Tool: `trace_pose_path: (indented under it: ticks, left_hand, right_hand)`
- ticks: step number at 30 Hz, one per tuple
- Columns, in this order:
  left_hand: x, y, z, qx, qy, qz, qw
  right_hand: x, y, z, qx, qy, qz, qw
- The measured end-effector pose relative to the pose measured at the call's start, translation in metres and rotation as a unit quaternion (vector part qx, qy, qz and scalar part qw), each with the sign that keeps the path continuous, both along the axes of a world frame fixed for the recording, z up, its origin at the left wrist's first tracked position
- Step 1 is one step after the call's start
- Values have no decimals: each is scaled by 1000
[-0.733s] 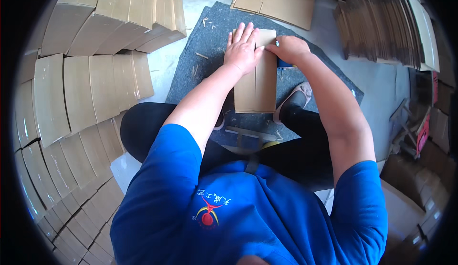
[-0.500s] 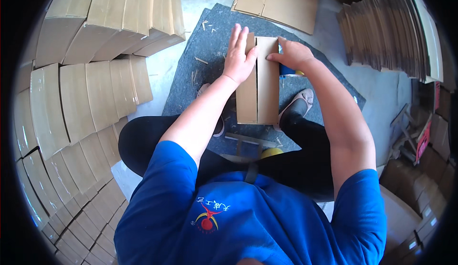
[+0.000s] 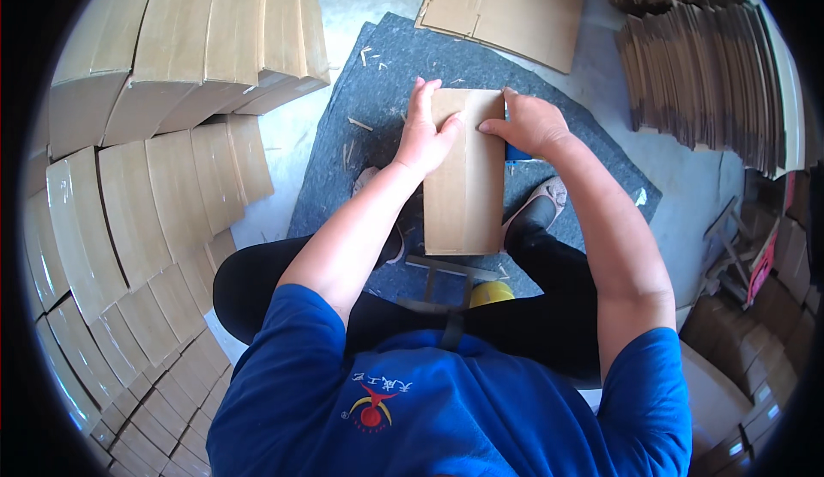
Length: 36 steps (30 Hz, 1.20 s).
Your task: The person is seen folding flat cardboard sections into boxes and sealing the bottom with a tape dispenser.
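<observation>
A long, narrow cardboard box (image 3: 464, 187) stands between my feet, its two top flaps lying level with their edges meeting along the middle. My left hand (image 3: 422, 136) grips the far left side of it, thumb laid over the top. On the far right corner, my right hand (image 3: 530, 123) holds the box with its thumb pressed on the flap and the fingers down the side, partly hidden. Just below the right hand a blue object (image 3: 518, 153) shows beside the box; most of it is covered and I cannot tell its kind.
A dark grey mat (image 3: 343, 168) with scraps lies underneath. Tall stacks of cardboard boxes (image 3: 137, 202) rise at left. Flat cardboard sheets (image 3: 528, 13) lie ahead, and a pile of folded cardboard (image 3: 699, 82) stands at far right. A yellow round thing (image 3: 491, 293) sits by a low metal frame (image 3: 433, 281).
The left flap has come down, so the gap along the box's middle is closed. Both hands sit slightly lower in the view, as does the box.
</observation>
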State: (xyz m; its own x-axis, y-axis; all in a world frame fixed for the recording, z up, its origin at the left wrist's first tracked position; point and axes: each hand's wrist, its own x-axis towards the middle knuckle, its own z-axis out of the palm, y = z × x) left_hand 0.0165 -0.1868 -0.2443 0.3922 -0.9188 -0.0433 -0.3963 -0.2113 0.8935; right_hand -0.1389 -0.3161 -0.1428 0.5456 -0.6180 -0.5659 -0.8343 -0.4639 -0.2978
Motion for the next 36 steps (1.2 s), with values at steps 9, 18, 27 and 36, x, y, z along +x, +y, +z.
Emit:
trace_pose_path:
  ticks: [9, 18, 27, 36]
  left_hand:
    - [4, -2, 15, 32, -75, -38, 996]
    - [9, 0, 13, 31, -92, -45, 994]
    - [7, -1, 16, 58, -76, -56, 994]
    - [-10, 1, 48, 206, -262, -62, 941]
  right_hand:
    - [6, 0, 4, -4, 19, 27, 999]
    - [-16, 1, -18, 13, -28, -8, 999]
    - [-17, -2, -22, 10, -21, 0, 1000]
    - [-10, 1, -19, -6, 8, 8, 1000]
